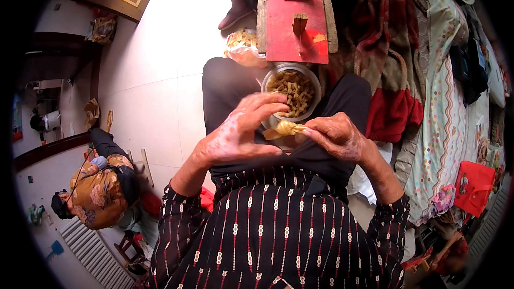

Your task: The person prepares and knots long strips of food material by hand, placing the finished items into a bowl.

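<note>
Near white bucket [318, 90], right grip [337, 135] pinching knotted yellow strip [287, 128], left grip [241, 129] parted.

The left forearm [187, 174] comes from the lower left and slants inward, and the right forearm [383, 176] does the same from the opposite side. The left hand [241, 131] is open: its fingers [262, 109], a little blurred, reach to the right above, and the thumb [262, 151] stretches below, with a wide gap between. The right hand [340, 136] is pinched, its thumb and index finger pressed close and directed leftward. The two hands are near but not touching.
</note>
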Motion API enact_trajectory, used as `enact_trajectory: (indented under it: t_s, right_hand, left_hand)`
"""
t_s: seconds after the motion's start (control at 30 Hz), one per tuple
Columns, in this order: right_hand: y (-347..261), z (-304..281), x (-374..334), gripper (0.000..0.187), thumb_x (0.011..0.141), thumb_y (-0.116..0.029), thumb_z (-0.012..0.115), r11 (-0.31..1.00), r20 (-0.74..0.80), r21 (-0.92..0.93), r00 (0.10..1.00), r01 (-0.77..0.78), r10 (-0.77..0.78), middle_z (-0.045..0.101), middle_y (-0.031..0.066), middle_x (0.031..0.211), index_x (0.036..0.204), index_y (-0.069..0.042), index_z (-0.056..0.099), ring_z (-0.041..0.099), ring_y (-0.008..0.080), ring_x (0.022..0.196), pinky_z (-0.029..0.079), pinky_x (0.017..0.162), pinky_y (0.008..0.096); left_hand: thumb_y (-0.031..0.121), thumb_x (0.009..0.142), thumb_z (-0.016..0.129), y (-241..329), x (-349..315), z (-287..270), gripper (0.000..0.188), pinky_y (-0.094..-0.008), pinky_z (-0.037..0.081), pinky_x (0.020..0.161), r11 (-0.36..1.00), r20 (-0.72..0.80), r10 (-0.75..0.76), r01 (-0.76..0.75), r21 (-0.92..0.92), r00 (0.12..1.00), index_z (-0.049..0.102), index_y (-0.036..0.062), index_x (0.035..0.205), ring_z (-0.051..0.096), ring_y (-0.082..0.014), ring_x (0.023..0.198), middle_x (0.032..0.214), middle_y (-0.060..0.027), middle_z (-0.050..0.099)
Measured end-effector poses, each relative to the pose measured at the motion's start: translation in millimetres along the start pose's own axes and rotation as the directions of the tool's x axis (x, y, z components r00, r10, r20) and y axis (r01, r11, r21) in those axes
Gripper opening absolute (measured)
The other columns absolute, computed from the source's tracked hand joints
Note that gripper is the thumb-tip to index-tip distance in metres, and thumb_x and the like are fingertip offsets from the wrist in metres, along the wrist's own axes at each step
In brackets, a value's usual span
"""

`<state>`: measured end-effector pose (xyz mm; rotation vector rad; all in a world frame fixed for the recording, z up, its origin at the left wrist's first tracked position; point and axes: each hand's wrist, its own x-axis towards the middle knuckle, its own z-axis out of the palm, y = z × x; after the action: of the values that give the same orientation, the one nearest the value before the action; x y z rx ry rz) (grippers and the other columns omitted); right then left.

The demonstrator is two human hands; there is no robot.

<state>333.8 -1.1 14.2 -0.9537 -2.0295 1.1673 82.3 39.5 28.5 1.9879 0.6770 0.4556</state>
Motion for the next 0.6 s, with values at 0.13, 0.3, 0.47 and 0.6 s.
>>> enact_trajectory:
  t_s: [0.13,0.3,0.47,0.6]
  right_hand:
    - [-1,-1,3,0.01,0.087,-0.007,0.059,0.999,0.024,0.029,0.999,-0.033,0.032,0.057,0.0141,0.068,0.083,0.002,0.057,0.059,0.0308,0.06,0.044,0.052,0.0366]
    - [-2,-6,1,0.011,0.087,-0.008,0.06,0.994,0.058,0.056,0.995,-0.089,0.086,0.056,0.0142,0.067,0.082,0.001,0.056,0.059,0.0307,0.058,0.043,0.051,0.0369]
    - [-7,-14,-6,0.01,0.086,-0.009,0.061,0.996,0.115,0.025,0.99,-0.087,0.083,0.056,0.0143,0.066,0.082,0.0,0.058,0.058,0.0305,0.058,0.043,0.051,0.0365]
    - [-8,-15,-13,0.01,0.087,-0.01,0.062,0.996,0.108,0.042,0.992,-0.074,0.069,0.056,0.0138,0.066,0.084,-0.001,0.06,0.058,0.0295,0.058,0.043,0.051,0.036]
  left_hand:
    - [0.021,0.057,0.083,24,10,11,0.057,-0.0561,0.012,0.111,0.899,-0.099,0.053,-0.004,0.439,0.994,0.062,0.0136,0.11,0.032,-0.0305,0.133,0.138,-0.0109,0.041]
    - [0.018,0.062,0.08,10,26,33,0.033,-0.0574,0.014,0.11,0.862,-0.097,0.253,-0.179,0.475,0.963,0.067,0.0115,0.091,0.037,-0.0287,0.13,0.132,-0.008,0.047]
    - [0.013,0.066,0.078,6,31,33,0.021,-0.0598,0.02,0.107,0.919,-0.044,0.29,-0.265,0.292,0.956,0.062,0.0088,0.079,0.048,-0.0264,0.121,0.112,-0.0044,0.059]
    - [0.008,0.076,0.07,-3,24,23,0.012,-0.0582,0.02,0.108,0.962,0.077,0.261,-0.266,0.056,0.962,0.06,0.0061,0.082,0.053,-0.0259,0.115,0.101,-0.0053,0.061]
